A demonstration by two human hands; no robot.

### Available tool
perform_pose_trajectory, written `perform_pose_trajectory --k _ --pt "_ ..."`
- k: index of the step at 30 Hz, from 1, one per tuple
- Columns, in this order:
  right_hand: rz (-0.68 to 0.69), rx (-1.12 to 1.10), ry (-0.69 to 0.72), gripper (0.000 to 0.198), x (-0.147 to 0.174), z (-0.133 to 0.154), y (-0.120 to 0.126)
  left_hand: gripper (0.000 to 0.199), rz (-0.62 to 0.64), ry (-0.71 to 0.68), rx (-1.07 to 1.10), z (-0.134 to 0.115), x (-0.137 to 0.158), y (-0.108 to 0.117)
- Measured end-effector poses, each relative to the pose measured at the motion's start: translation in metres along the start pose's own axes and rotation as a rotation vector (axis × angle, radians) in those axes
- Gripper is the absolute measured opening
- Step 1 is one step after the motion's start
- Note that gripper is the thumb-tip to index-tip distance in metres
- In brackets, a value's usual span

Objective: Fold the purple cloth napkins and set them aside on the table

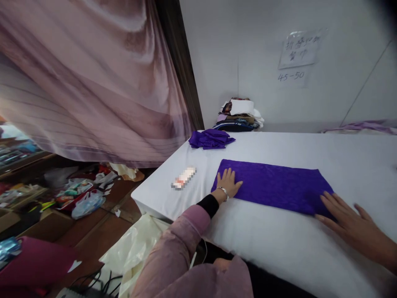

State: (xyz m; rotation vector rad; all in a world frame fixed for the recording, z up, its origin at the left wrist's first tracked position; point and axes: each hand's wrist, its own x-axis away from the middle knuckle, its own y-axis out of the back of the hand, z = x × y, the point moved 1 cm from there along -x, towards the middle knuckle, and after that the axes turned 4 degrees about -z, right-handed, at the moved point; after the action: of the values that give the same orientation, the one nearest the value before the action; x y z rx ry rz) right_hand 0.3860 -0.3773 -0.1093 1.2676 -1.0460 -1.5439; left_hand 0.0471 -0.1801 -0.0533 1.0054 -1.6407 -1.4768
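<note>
Currently, left hand (228, 184) and right hand (356, 227), both spread, rest on opposite ends of the purple patterned cloth (274, 186) right of frame centre, where uneven pressure could crease it.

A mauve sleeve (173, 248), black cuff (208, 205) and silvery bracelet (223, 191) are worn.

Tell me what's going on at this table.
A person's left hand lies spread on the left end of a flat, rectangular purple cloth; the right hand is at its right end. The cloth lies on a white fabric-covered table. Farther back are a crumpled purple cloth heap and a mixed-coloured fabric pile.
</note>
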Motion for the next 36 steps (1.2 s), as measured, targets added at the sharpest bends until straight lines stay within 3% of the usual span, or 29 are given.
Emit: perform_pose_trajectory --k 3,6,9,11,15,20,22,29,36 --pt "0.083 -0.020 0.077 0.076 -0.047 0.054 0.011 0.073 -0.021 -0.124 0.019 -0.033 -0.021 -0.004" --pt "0.162 -0.050 0.117 0.075 -0.091 0.104 0.002 0.074 -0.055 -0.171 0.045 -0.052 -0.043 -0.013" --pt "0.194 -0.067 0.127 0.072 -0.124 0.137 -0.017 0.078 -0.060 -0.117 0.056 -0.050 -0.059 -0.023" --pt "0.207 -0.075 0.133 0.072 -0.136 0.144 -0.029 0.083 -0.040 -0.040 0.061 -0.041 -0.065 -0.027" --pt "0.185 -0.022 0.119 0.071 -0.136 0.110 -0.040 0.088 -0.023 0.038 0.060 -0.025 -0.067 -0.031" --pt "0.119 0.094 -0.173 0.072 -0.110 0.019 -0.029 0.087 -0.023 0.021 0.059 -0.023 -0.066 -0.031" --pt "0.112 0.124 -0.239 0.074 -0.102 -0.003 -0.023 0.087 -0.021 0.024 0.059 -0.024 -0.067 -0.030" --pt "0.158 0.166 -0.233 0.077 -0.097 -0.005 -0.017 0.086 0.068 0.034 0.104 -0.022 -0.078 -0.014" --pt "0.142 0.151 -0.198 0.068 -0.096 -0.006 -0.020 0.087 -0.013 0.202 0.032 0.025 -0.086 -0.018"
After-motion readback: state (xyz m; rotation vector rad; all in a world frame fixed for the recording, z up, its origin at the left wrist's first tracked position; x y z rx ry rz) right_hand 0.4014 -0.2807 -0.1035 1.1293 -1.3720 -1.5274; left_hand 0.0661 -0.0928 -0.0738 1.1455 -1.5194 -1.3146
